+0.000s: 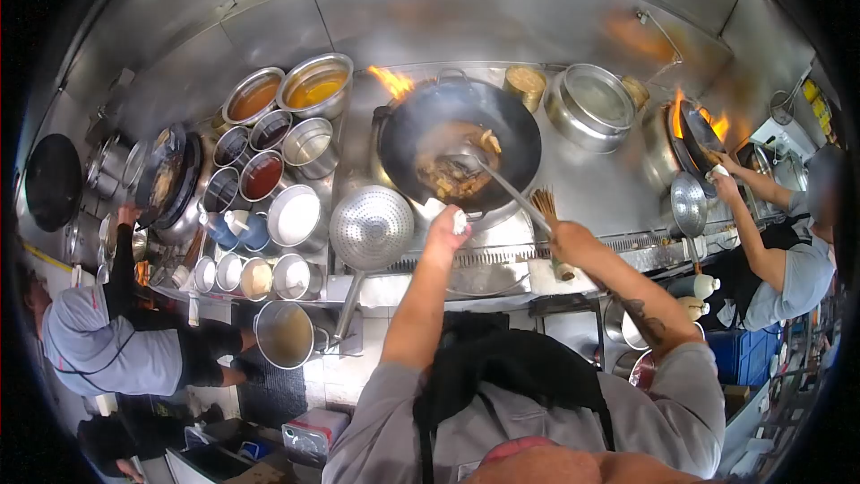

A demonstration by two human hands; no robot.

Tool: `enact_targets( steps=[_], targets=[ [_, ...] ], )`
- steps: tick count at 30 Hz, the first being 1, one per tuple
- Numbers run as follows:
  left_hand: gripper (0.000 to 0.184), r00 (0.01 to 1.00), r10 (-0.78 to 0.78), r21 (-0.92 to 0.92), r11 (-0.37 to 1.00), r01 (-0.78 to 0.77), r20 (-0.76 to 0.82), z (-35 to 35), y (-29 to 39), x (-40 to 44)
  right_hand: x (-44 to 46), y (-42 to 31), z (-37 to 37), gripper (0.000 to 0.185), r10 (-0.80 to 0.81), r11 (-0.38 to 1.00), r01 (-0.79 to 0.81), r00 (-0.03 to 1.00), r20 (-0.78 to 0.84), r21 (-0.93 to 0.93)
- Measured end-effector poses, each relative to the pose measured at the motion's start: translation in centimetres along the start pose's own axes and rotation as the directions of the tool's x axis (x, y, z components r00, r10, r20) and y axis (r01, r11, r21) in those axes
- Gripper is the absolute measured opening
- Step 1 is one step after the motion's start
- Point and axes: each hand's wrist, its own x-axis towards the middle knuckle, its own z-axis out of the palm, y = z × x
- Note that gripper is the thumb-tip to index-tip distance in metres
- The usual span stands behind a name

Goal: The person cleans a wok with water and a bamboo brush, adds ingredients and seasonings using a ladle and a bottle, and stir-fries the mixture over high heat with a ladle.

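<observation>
A large black wok [514,118] sits on the burner in front of me, with steam rising and flame at its left rim. Browned food pieces [445,181] in dark sauce lie at its bottom. My left hand [445,229] is closed on a folded white cloth [435,207] at the wok's near rim; whether a handle is under the cloth is hidden. My right hand [574,243] grips the long handle of a ladle [518,198], whose bowl rests among the food. Just left of my left hand lies a perforated strainer [372,226].
Steel pots of sauces [262,175] and white-filled containers [298,216] crowd the left. A bamboo brush [545,204] lies by my right hand; a lidded pot [591,108] stands behind. Co-workers [116,341] [788,260] cook at both sides, with flames at the right wok [704,131].
</observation>
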Motion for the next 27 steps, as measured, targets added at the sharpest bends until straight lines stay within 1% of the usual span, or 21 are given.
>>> enact_targets(
  steps=[1, 2, 4, 5, 6, 9, 10, 13, 14, 15, 16, 17, 18, 19, 20, 21, 23, 24, 25, 26, 27],
  targets=[
    [0.014, 0.999, -0.044, -0.044, 0.998, 0.045, 0.022, -0.3, -1.4, 0.3, -0.8, 0.0, -1.1, 0.048, 0.033, 0.995, -0.031, 0.999, 0.025, -0.1],
    [0.012, 0.995, -0.087, -0.086, 0.992, 0.091, 0.045, -0.6, -2.7, 0.5, -1.3, -1.3, -2.7, 0.052, -0.031, 0.977, 0.04, 0.998, 0.048, -0.207],
    [0.009, 0.99, -0.125, -0.181, 0.974, 0.134, 0.061, 0.5, -3.4, -1.5, -1.9, -0.6, -2.2, 0.049, -0.126, 0.965, 0.108, 0.99, -0.062, -0.238],
    [0.01, 0.961, -0.278, -0.358, 0.897, 0.259, -0.001, 3.7, 0.9, -4.8, -1.6, -0.2, -2.4, 0.048, -0.179, 0.954, 0.142, 0.976, -0.125, -0.263],
    [0.01, 0.904, -0.423, -0.542, 0.775, 0.325, -0.063, 7.2, 5.5, -8.2, -2.2, -0.2, -2.5, 0.045, -0.205, 0.937, 0.158, 0.971, -0.123, -0.312],
    [0.013, 0.862, -0.486, -0.583, 0.746, 0.323, -0.145, 6.2, 3.5, -6.3, -4.0, -0.6, -3.6, 0.045, -0.279, 0.95, 0.26, 0.955, -0.098, -0.175],
    [0.012, 0.91, -0.41, -0.589, 0.752, 0.296, -0.065, 5.6, 3.8, -6.3, -4.7, -0.6, -4.3, 0.052, -0.292, 0.953, 0.284, 0.954, -0.066, -0.108],
    [0.012, 0.917, -0.399, -0.527, 0.784, 0.327, -0.024, 7.5, 4.7, -8.3, -7.4, 0.0, -7.8, 0.057, -0.38, 0.924, 0.371, 0.916, 0.125, 0.091],
    [0.013, 0.9, -0.429, -0.555, 0.768, 0.32, -0.075, 8.1, 4.9, -9.8, -7.8, -0.1, -8.4, 0.059, -0.321, 0.931, 0.262, 0.918, 0.231, 0.255],
    [0.014, 0.9, -0.429, -0.565, 0.762, 0.317, -0.074, 7.5, 4.6, -9.6, -6.7, -0.7, -8.3, 0.056, -0.163, 0.974, 0.088, 0.912, 0.377, 0.209],
    [0.014, 0.902, -0.426, -0.571, 0.758, 0.316, -0.066, 6.6, 4.0, -8.1, -4.9, 0.9, -6.2, 0.055, -0.171, 0.958, 0.076, 0.926, 0.337, 0.276],
    [0.015, 0.907, -0.418, -0.577, 0.753, 0.315, -0.05, 5.8, 2.7, -6.2, -3.8, 1.6, -4.2, 0.054, -0.14, 0.963, 0.064, 0.949, 0.281, 0.263],
    [0.016, 0.986, 0.074, 0.167, 0.981, -0.099, 0.149, 5.7, 1.9, -8.5, -2.7, 2.2, -2.2, 0.053, -0.108, 0.967, 0.05, 0.969, 0.224, 0.252],
    [0.018, 0.781, 0.545, 0.68, 0.449, -0.579, 0.305, 5.6, 1.0, -10.9, -1.7, 1.1, -1.2, 0.053, -0.05, 0.986, 0.025, 0.988, 0.149, 0.166],
    [0.017, 0.984, 0.088, 0.183, 0.976, -0.117, 0.156, 4.2, -2.5, -9.9, -1.3, 0.3, -1.0, 0.052, 0.002, 0.997, -0.007, 0.998, 0.067, 0.079],
    [0.016, 0.919, -0.392, -0.537, 0.783, 0.313, -0.037, 2.8, -6.1, -8.9, -2.0, 0.0, -0.9, 0.051, -0.063, 0.997, 0.061, 0.997, -0.042, -0.037],
    [0.014, 0.965, -0.263, -0.35, 0.904, 0.247, 0.003, 2.6, -7.9, -11.7, -3.6, -1.3, -1.5, 0.05, -0.224, 0.944, 0.153, 0.947, -0.229, -0.291],
    [0.013, 0.98, -0.196, -0.257, 0.947, 0.195, 0.022, 2.7, -8.4, -13.2, -4.2, -2.5, -3.2, 0.054, -0.148, 0.952, 0.115, 0.984, -0.099, -0.283],
    [0.013, 0.918, -0.396, -0.415, 0.837, 0.356, -0.01, 4.7, -5.2, -14.6, -4.1, -2.6, -3.7, 0.053, -0.156, 0.943, 0.122, 0.984, -0.088, -0.311],
    [0.012, 0.978, 0.183, 0.242, 0.958, -0.154, -0.102, 4.7, -4.9, -13.5, -4.2, -2.7, -4.0, 0.052, -0.163, 0.933, 0.13, 0.984, -0.071, -0.337],
    [0.011, 0.913, 0.407, 0.448, 0.815, -0.368, 0.011, 4.5, -3.9, -11.9, -4.3, -2.8, -4.1, 0.051, -0.168, 0.922, 0.14, 0.985, -0.049, -0.361]
  ],
)
